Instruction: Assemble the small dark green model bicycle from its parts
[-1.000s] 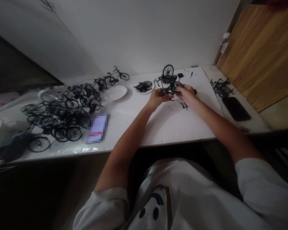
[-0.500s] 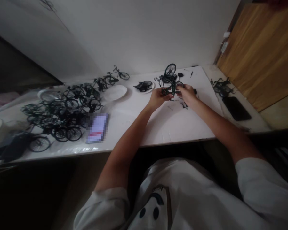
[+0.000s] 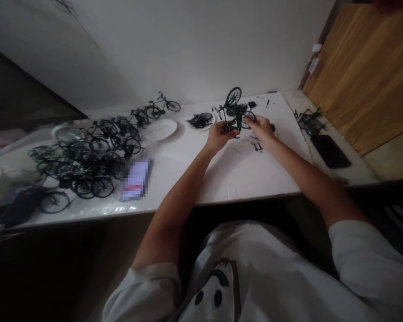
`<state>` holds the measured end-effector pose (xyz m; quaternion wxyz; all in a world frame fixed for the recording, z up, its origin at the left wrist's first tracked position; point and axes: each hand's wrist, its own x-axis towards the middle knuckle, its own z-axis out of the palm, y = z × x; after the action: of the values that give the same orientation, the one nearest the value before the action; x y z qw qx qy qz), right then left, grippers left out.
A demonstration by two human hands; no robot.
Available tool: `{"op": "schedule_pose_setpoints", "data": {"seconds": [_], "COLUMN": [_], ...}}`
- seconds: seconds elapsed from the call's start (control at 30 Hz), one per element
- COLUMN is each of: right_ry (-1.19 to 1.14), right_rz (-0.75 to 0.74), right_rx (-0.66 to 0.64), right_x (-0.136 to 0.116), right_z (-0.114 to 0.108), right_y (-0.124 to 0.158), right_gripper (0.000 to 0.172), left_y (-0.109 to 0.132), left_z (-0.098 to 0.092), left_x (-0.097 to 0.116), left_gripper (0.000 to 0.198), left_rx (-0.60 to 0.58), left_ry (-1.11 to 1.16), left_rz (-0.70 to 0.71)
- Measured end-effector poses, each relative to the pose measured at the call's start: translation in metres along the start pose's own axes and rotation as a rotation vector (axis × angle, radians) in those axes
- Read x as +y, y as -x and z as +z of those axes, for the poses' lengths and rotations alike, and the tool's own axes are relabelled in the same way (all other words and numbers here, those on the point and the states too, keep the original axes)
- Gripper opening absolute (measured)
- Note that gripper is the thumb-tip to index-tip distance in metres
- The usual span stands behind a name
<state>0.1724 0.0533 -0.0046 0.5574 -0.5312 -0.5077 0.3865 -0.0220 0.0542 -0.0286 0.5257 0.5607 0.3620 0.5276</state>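
Observation:
Between my hands, over the white table, is a dark green model bicycle (image 3: 235,120), tilted, one spoked wheel sticking up at the far side. My left hand (image 3: 220,135) is closed round its frame, thumb along the near side. With thumb and fingers, my right hand (image 3: 261,127) grips the other wheel (image 3: 248,120) at the right. Small loose metal parts (image 3: 255,143) lie on the table just below the hands. Behind the held bicycle are more dark parts, partly hidden by it.
Many dark model bicycles (image 3: 87,156) crowd the left side. A white plate (image 3: 161,130) and a plate of black parts (image 3: 201,120) stand further back. A phone with a lit screen (image 3: 136,180) lies near the front edge, a black phone (image 3: 331,151) at right.
The model bicycle has turned slightly in my hands, its raised wheel shifting left. My right fingers have moved up a little on the near wheel. Both hands keep hold.

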Motion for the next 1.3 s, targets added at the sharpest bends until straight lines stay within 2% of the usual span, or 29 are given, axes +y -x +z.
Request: {"op": "schedule_pose_setpoints", "data": {"seconds": [0.17,0.33,0.47,0.67,0.87,1.1,1.3], "right_ry": [0.029,0.094,0.096,0.092,0.012,-0.031,-0.064], "right_rz": [-0.084,-0.034,0.039,0.108,0.117,0.124,0.108], "right_rx": [-0.054,-0.183,-0.271,-0.281,-0.263,-0.311,-0.324], "right_x": [0.004,-0.002,-0.004,-0.001,0.005,0.0,-0.007], "right_z": [-0.003,-0.014,-0.019,-0.017,-0.017,-0.016,-0.015], "right_y": [-0.008,-0.015,-0.017,-0.019,-0.021,-0.014,-0.008], "right_gripper": [0.019,0.021,0.018,0.004,0.026,0.03,0.029], "left_y": [-0.001,-0.006,-0.008,-0.005,0.001,0.001,-0.001], "left_z": [-0.003,-0.009,-0.01,-0.009,-0.009,-0.017,-0.02], "left_x": [0.001,-0.002,-0.002,0.004,0.009,0.006,0.006], "left_gripper": [0.05,0.044,0.042,0.047,0.056,0.068,0.071], "left_rx": [0.021,0.045,0.03,0.013,-0.048,-0.109,-0.104], "left_ry": [-0.041,-0.163,-0.171,-0.102,0.005,0.051,0.088], "left_rz": [0.001,0.047,0.054,-0.005,-0.073,-0.1,-0.108]}}
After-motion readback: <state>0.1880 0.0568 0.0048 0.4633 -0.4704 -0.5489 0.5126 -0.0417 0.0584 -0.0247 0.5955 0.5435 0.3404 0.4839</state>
